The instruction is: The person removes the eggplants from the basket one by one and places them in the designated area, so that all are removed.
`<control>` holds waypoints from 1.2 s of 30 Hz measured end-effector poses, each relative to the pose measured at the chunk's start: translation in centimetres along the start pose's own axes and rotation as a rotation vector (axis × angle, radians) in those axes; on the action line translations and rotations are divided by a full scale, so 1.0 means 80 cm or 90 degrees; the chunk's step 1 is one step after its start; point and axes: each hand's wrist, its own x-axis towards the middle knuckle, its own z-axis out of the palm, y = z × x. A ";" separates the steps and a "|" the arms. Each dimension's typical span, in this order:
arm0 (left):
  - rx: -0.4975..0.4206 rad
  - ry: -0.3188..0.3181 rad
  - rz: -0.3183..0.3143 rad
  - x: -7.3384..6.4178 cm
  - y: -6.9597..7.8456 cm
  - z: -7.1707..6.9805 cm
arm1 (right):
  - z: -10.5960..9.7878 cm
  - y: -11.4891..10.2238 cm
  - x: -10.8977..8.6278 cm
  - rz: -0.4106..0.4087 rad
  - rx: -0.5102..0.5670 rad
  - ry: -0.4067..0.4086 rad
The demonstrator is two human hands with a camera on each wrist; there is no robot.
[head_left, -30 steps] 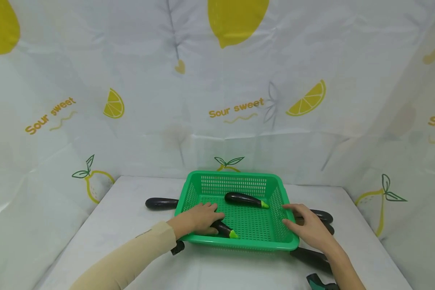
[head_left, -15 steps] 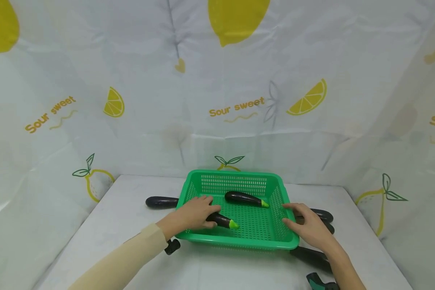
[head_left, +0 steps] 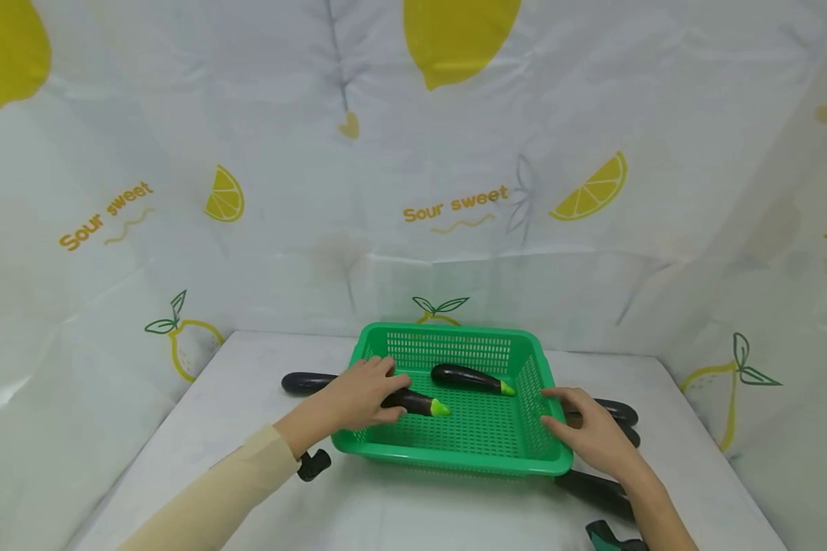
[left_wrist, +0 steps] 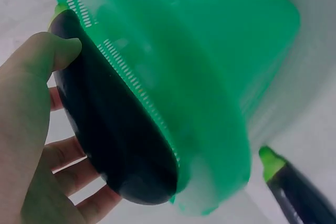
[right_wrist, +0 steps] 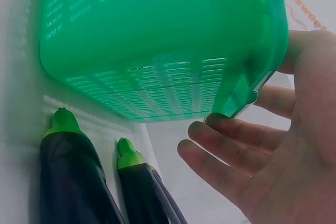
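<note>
My left hand [head_left: 358, 394] grips an eggplant [head_left: 408, 401] with a bright green stem end, over the left part of the green plastic basket [head_left: 447, 461]. In the left wrist view, thumb and fingers wrap this eggplant [left_wrist: 113, 124] near the basket's edge. Another eggplant [head_left: 468, 377] lies in the basket towards the back. My right hand [head_left: 592, 431] holds the basket's right rim, thumb and forefinger reaching over it. The right wrist view has the other fingers [right_wrist: 231, 150] outside the basket wall, fairly straight.
Right of the basket lie several eggplants [head_left: 595, 492], partly hidden by the right arm. One more eggplant [head_left: 306, 383] lies to the left. A dark object [head_left: 313, 464] sits by the left sleeve; a black and green one [head_left: 613, 536] is at the front right. Lemon-print sheeting [head_left: 413, 168] stands behind.
My left hand has lifted the eggplant from the front of the basket, moving up and to the left with it. The right hand stays at the rim.
</note>
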 end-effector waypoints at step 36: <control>-0.105 0.073 -0.187 -0.085 -0.100 -0.023 | 0.002 0.004 0.000 0.007 -0.008 0.002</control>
